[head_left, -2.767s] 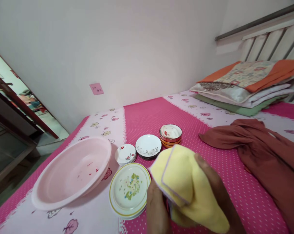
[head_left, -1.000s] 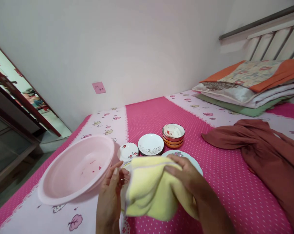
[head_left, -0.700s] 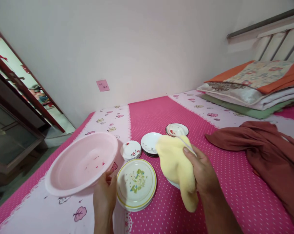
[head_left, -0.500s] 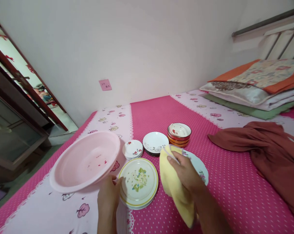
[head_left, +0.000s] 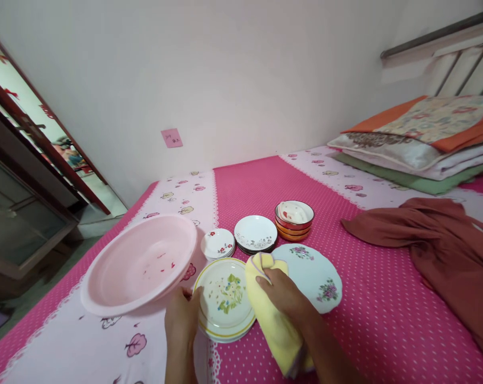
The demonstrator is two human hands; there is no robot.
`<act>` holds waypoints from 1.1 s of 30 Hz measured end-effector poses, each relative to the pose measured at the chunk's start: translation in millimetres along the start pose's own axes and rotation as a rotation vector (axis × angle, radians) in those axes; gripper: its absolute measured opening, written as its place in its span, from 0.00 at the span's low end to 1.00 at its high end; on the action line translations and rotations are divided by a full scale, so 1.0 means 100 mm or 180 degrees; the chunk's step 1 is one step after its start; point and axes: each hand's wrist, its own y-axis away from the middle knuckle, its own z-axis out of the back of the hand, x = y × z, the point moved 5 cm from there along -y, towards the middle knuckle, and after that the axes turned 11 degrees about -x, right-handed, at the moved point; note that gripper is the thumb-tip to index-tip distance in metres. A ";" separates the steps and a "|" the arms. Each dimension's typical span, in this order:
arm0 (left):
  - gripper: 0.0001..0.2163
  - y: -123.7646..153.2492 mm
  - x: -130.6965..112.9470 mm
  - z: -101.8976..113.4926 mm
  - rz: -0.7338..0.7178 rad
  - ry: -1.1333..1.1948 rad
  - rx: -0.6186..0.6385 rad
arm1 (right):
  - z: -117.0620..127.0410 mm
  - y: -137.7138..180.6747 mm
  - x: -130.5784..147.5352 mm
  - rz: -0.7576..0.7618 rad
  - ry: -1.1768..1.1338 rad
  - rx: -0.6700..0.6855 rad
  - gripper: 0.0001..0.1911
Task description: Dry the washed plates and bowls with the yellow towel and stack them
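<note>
My right hand [head_left: 281,294] is closed on a folded yellow cloth [head_left: 271,314], which rests against the right rim of a yellow-rimmed floral plate [head_left: 224,297]. That plate tops a small stack. My left hand [head_left: 182,318] grips the stack's left edge with fingers curled round the rim. To the right of the cloth lies a pale blue plate [head_left: 311,276] with purple flowers.
A pink plastic basin [head_left: 139,263] sits left of the plates. Behind them are a small saucer stack [head_left: 218,244], a white plate stack [head_left: 255,233] and stacked orange bowls [head_left: 294,219]. A brown garment [head_left: 433,250] lies on the right. Folded bedding [head_left: 417,144] is at the headboard.
My right hand has brought the yellow cloth down and left, off the pale blue plate onto the yellow-rimmed plate. My left hand has taken hold of that plate's edge.
</note>
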 end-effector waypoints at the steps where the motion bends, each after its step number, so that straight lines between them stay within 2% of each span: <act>1: 0.14 -0.01 0.01 -0.01 0.0016 0.0115 -0.0045 | -0.01 -0.01 -0.01 -0.0010 -0.0026 -0.0001 0.14; 5: 0.19 -0.07 0.06 -0.10 0.0097 0.0777 -0.0082 | -0.03 -0.03 -0.05 -0.0053 -0.0075 -0.0007 0.13; 9: 0.20 -0.04 0.02 -0.24 0.0293 0.1792 0.0229 | -0.04 -0.02 -0.06 -0.0089 -0.0120 -0.0010 0.13; 13: 0.19 0.09 -0.11 -0.31 0.0721 0.2570 0.0747 | -0.04 -0.02 -0.07 -0.0128 -0.0132 -0.0026 0.13; 18: 0.10 0.27 -0.25 -0.31 0.1463 0.3074 0.1195 | -0.04 -0.03 -0.08 -0.0057 -0.0154 -0.0094 0.13; 23: 0.18 0.39 -0.34 -0.31 0.1923 0.3489 0.1470 | -0.05 -0.04 -0.09 0.0105 -0.0275 -0.0217 0.15; 29: 0.25 0.42 -0.41 -0.34 0.2042 0.4148 0.1695 | 0.05 -0.06 -0.05 0.0218 -0.0692 -0.0531 0.17; 33: 0.27 0.38 -0.41 -0.38 0.2031 0.4560 0.1810 | 0.30 -0.10 -0.10 0.0065 -0.1043 -0.1189 0.27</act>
